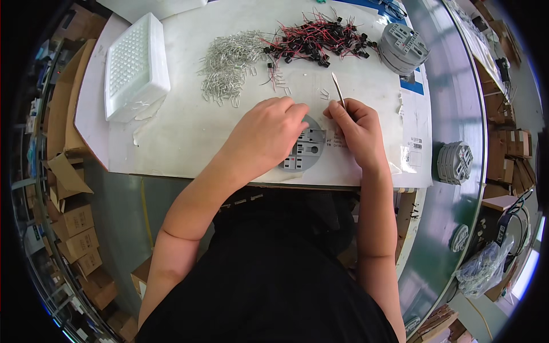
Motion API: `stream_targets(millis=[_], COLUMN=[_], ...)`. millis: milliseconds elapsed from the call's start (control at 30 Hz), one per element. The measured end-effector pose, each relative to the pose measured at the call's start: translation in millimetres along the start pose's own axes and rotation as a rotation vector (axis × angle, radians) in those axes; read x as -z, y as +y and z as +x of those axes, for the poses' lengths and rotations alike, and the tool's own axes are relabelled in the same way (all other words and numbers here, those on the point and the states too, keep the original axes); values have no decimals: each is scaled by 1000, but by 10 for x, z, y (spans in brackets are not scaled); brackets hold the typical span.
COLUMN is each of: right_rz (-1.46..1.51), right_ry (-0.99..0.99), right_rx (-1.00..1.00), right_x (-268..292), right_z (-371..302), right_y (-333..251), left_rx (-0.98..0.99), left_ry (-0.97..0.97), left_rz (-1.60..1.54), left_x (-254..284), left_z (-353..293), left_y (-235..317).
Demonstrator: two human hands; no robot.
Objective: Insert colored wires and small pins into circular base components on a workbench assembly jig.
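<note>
A round grey plastic plate (311,150) with slots and small dark openings lies near the table's front edge. My left hand (269,128) is over its left part, fingers curled together at the plate's upper edge. Whatever those fingertips pinch, if anything, is hidden. To the right of the plate, my right hand (355,127) grips a thin, pointed metal tool (337,86), its tip aimed up and away from me. Just beyond the hands lie a few loose U-shaped metal clips (325,94).
Behind the hands lie a heap of metal clips (231,60) and a pile of black parts with red wires (320,40). A white foam tray (137,68) stands at the left. Stacked grey plates (403,48) sit at the far right, with another stack (454,163) on the green surface.
</note>
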State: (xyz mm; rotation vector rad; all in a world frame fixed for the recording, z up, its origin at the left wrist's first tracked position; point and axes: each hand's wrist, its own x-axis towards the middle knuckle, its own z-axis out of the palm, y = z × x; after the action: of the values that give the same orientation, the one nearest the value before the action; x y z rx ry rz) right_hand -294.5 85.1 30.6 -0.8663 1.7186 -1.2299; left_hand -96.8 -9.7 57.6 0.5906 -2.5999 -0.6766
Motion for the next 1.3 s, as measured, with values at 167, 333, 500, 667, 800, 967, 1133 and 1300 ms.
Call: stream_targets(millis=[167, 333, 500, 667, 800, 967, 1133, 1300], right_rz=[39, 58, 57, 356, 409, -230, -517, -975], right_ry=[3, 8, -8, 84, 50, 249, 980, 1018], right_rx=[14, 42, 48, 84, 105, 217, 286, 170], right_x=[-2, 17, 50, -8, 123, 444, 1426, 2106], right_z=[-9, -1, -35, -43, -152, -648, -1372, -1913], right_y=[-7, 17, 27, 37, -72, -304, -71, 896], left_rx=[5, -25, 27, 152, 253, 35, 107, 77], left_ry=[10, -82, -223, -26, -400, 94, 309, 220], left_rz=[72, 209, 251, 465, 379, -145, -104, -156], left_x=[-52, -82, 1, 25, 4, 40, -281, -96], left_z=[7, 92, 146, 32, 39, -395, -764, -771], left_y=[-3, 36, -19, 478, 563, 219, -94, -85])
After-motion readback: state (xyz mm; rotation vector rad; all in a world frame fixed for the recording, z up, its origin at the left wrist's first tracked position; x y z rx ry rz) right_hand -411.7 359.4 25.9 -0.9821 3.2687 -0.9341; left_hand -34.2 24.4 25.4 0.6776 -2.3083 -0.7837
